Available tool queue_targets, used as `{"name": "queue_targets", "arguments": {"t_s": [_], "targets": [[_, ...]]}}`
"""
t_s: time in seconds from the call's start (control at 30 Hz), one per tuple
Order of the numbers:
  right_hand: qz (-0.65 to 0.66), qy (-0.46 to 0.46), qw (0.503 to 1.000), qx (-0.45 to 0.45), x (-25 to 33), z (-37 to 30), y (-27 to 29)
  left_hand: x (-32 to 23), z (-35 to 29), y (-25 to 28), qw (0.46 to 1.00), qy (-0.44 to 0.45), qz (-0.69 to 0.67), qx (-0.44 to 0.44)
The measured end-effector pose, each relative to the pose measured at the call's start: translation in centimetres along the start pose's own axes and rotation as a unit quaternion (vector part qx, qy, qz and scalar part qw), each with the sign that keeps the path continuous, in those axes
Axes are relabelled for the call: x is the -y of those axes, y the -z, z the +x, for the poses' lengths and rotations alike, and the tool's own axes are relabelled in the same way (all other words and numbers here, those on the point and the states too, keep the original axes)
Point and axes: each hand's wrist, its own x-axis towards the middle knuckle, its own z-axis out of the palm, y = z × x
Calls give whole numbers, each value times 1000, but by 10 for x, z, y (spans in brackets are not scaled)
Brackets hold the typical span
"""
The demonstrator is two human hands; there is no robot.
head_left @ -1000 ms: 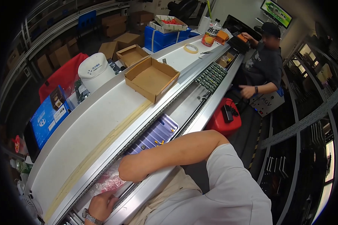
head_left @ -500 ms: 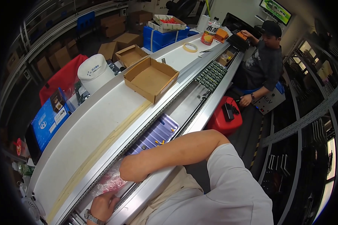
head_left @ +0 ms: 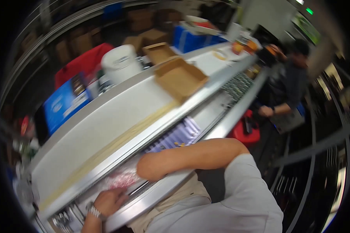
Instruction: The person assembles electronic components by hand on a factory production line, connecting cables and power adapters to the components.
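A clear plastic bag [head_left: 122, 175] with small red and pink pieces in it lies in the long metal channel in front of me. At its near left end is my left hand [head_left: 109, 200], wearing a metal-band watch, fingers curled against the bag's edge. My right forearm crosses the channel from the right. Its wrist bends down at the bag, and my right hand is hidden, so its fingers cannot be seen. Just beyond that arm, a purple ribbed tray [head_left: 179, 134] sits in the channel, with small yellow pieces on it. The picture is smeared by motion.
An open cardboard box [head_left: 181, 77] stands on the white bench beside the channel. Green circuit boards [head_left: 239, 86] sit farther along. A co-worker [head_left: 286, 83] sits at the far right, near a red stool [head_left: 247, 130]. A white cap [head_left: 120, 64] and blue box [head_left: 64, 103] line the left side.
The whole view has swung, so the bench and boxes appear farther right and it blurs. My left hand has shifted slightly toward the bag. The right arm stays across the channel.
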Motion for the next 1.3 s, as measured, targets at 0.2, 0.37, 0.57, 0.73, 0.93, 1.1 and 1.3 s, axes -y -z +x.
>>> {"name": "queue_targets", "arguments": {"t_s": [0.2,0.37,0.57,0.73,0.93,1.1,1.3], "targets": [[-58,-36,997,39,7,-33,22,13,60,-46,996,-21,45,76],[-23,-11,998,54,15,-21,24,-55,43,10,962,193,103,165],[4,-5,997,78,49,-8,38,-53,73,0,974,217,60,25],[-20,-54,989,136,74,4,47,-40,55,14,979,181,80,-56],[10,19,995,102,61,3,36,-35,31,4,978,129,127,-104],[24,14,995,100,61,4,40,-33,34,-6,976,81,164,-116],[13,-20,998,62,47,-7,27,-35,15,-15,967,11,215,-140]]}}
